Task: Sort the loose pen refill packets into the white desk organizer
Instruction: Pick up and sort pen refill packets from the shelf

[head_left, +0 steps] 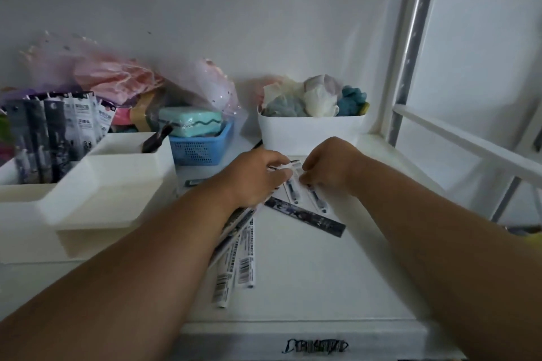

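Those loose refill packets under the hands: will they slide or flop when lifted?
The refill packets lie flat, thin and overlapping on the smooth white shelf, so they probably slide and fan apart when pushed. Long, narrow and glossy, they likely bend a little and slip. The left hand and right hand are gathering them.

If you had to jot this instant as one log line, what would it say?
stage: gathering | left hand: holds refill packets | right hand: pinching packet on shelf | white desk organizer: left, partly filled
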